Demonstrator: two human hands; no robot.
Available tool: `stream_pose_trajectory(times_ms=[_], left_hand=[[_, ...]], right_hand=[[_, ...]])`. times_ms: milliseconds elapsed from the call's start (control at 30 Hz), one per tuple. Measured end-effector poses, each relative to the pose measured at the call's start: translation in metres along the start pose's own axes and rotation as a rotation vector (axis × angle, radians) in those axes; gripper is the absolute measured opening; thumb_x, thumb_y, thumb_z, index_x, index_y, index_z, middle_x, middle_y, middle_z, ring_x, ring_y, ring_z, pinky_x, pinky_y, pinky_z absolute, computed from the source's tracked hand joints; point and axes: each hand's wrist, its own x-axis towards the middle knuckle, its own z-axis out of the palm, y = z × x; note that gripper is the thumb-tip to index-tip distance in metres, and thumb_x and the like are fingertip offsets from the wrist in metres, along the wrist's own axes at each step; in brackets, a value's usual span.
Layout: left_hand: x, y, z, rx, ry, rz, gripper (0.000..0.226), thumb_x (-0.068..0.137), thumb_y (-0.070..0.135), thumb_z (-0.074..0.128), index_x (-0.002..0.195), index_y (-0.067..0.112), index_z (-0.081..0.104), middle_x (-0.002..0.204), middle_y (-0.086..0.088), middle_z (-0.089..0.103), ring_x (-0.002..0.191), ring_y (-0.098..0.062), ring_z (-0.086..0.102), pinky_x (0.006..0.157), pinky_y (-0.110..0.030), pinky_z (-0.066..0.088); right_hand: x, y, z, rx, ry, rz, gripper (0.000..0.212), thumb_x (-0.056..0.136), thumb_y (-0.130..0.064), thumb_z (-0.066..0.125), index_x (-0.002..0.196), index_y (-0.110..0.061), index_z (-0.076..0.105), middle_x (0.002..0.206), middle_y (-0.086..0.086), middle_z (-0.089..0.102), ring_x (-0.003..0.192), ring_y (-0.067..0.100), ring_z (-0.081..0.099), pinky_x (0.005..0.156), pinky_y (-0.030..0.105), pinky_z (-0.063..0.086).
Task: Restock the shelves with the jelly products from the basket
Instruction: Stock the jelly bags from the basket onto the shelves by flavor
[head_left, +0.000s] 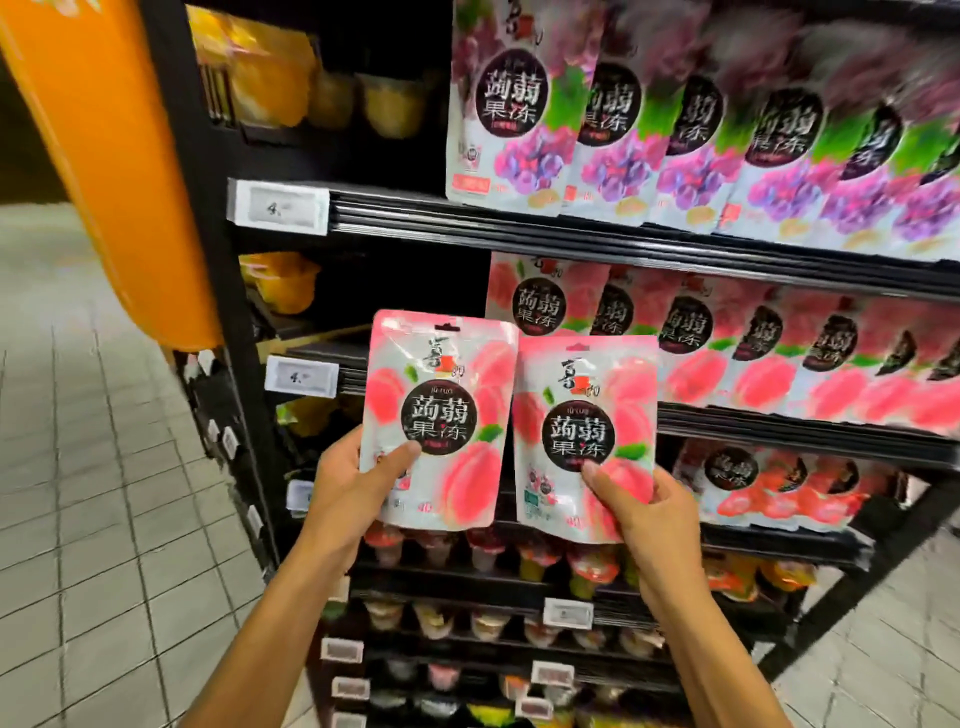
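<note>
I see the left hand (353, 483) gripping a peach pouch (441, 395) at its lower part, thumb on the front. The right hand (644, 509) grips a second pouch (584, 415) likewise. Both are upright, side by side, before the shelf (571, 228).

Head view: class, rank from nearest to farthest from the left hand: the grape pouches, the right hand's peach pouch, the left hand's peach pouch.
1. Left peach pouch, gripped by the left hand itself.
2. Right peach pouch, held alongside by the right hand.
3. Grape pouches, high on the upper shelf, upper right.
</note>
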Motion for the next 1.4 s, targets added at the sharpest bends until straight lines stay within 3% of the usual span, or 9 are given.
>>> stream_pose_trajectory(times_ms=[233, 400, 567, 733, 867, 1067, 1200, 1300, 1400], left_hand=[[0.031, 0.009, -0.026, -0.037, 0.073, -0.032, 0.012, 0.089, 0.011, 0.067, 0.097, 0.019, 0.070, 0.085, 0.003, 0.077, 0.072, -0.009, 0.072, 0.056, -0.020, 0.054], [0.056, 0.015, -0.053, -0.025, 0.046, -0.007, 0.012, 0.088, 0.014, 0.068, 0.097, 0.021, 0.069, 0.082, 0.006, 0.077, 0.068, -0.005, 0.071, 0.053, -0.017, 0.052], [0.078, 0.019, -0.079, -0.024, 0.016, -0.015, 0.014, 0.087, 0.016, 0.069, 0.099, 0.025, 0.069, 0.087, 0.005, 0.077, 0.072, -0.008, 0.072, 0.055, -0.017, 0.053], [0.089, 0.017, -0.088, -0.050, -0.040, -0.014, 0.013, 0.087, 0.019, 0.069, 0.099, 0.023, 0.071, 0.092, -0.001, 0.077, 0.078, -0.012, 0.073, 0.060, -0.019, 0.055], [0.095, 0.017, -0.084, -0.070, -0.074, -0.004, 0.016, 0.086, 0.020, 0.069, 0.101, 0.023, 0.071, 0.095, 0.000, 0.077, 0.085, -0.016, 0.073, 0.064, -0.020, 0.056], [0.098, 0.020, -0.076, -0.101, -0.107, 0.033, 0.019, 0.088, 0.016, 0.066, 0.106, 0.016, 0.069, 0.086, 0.005, 0.076, 0.078, -0.007, 0.073, 0.061, -0.014, 0.053], [0.099, 0.018, -0.073, -0.126, -0.105, 0.014, 0.018, 0.088, 0.015, 0.067, 0.106, 0.018, 0.070, 0.092, 0.002, 0.077, 0.084, -0.012, 0.073, 0.063, -0.017, 0.055], [0.098, 0.015, -0.072, -0.130, -0.093, 0.002, 0.016, 0.088, 0.016, 0.068, 0.101, 0.024, 0.072, 0.097, -0.002, 0.077, 0.088, -0.018, 0.074, 0.065, -0.020, 0.057], [0.098, 0.014, -0.070, -0.131, -0.081, -0.012, 0.014, 0.085, 0.020, 0.070, 0.097, 0.025, 0.073, 0.095, -0.004, 0.077, 0.086, -0.020, 0.074, 0.064, -0.021, 0.057]], right_hand=[[0.024, -0.014, 0.042, -0.026, 0.023, -0.107, 0.037, 0.063, -0.047, 0.086, 0.077, -0.016, 0.073, 0.071, 0.007, 0.073, 0.063, 0.012, 0.062, 0.061, 0.033, 0.052], [0.042, -0.021, 0.087, 0.029, 0.030, -0.118, 0.019, 0.066, -0.035, 0.087, 0.075, -0.022, 0.076, 0.069, -0.001, 0.073, 0.062, 0.006, 0.064, 0.054, 0.020, 0.051], [0.058, -0.027, 0.128, 0.078, 0.050, -0.091, 0.021, 0.068, -0.029, 0.088, 0.075, -0.013, 0.075, 0.076, 0.005, 0.075, 0.070, 0.014, 0.070, 0.061, 0.029, 0.057], [0.077, -0.038, 0.156, 0.062, 0.031, -0.083, 0.023, 0.070, -0.029, 0.087, 0.082, -0.015, 0.075, 0.085, 0.006, 0.076, 0.085, 0.021, 0.073, 0.072, 0.035, 0.059], [0.092, -0.048, 0.172, 0.033, 0.072, -0.149, 0.017, 0.071, -0.027, 0.086, 0.078, -0.018, 0.074, 0.081, 0.003, 0.076, 0.080, 0.017, 0.071, 0.069, 0.033, 0.058], [0.091, -0.032, 0.179, -0.043, 0.092, -0.171, 0.028, 0.071, -0.037, 0.084, 0.084, -0.018, 0.070, 0.084, 0.004, 0.074, 0.091, 0.030, 0.070, 0.086, 0.054, 0.055], [0.091, -0.027, 0.170, -0.181, 0.039, -0.234, 0.031, 0.073, -0.042, 0.082, 0.085, -0.019, 0.066, 0.081, 0.000, 0.072, 0.084, 0.022, 0.069, 0.082, 0.050, 0.055], [0.087, -0.027, 0.162, -0.266, -0.013, -0.273, 0.033, 0.073, -0.041, 0.082, 0.097, -0.027, 0.065, 0.091, -0.011, 0.072, 0.093, 0.004, 0.067, 0.086, 0.029, 0.054], [0.080, -0.029, 0.153, -0.318, -0.049, -0.296, 0.039, 0.071, -0.041, 0.083, 0.098, -0.019, 0.065, 0.091, -0.004, 0.073, 0.093, 0.017, 0.069, 0.082, 0.036, 0.056]])
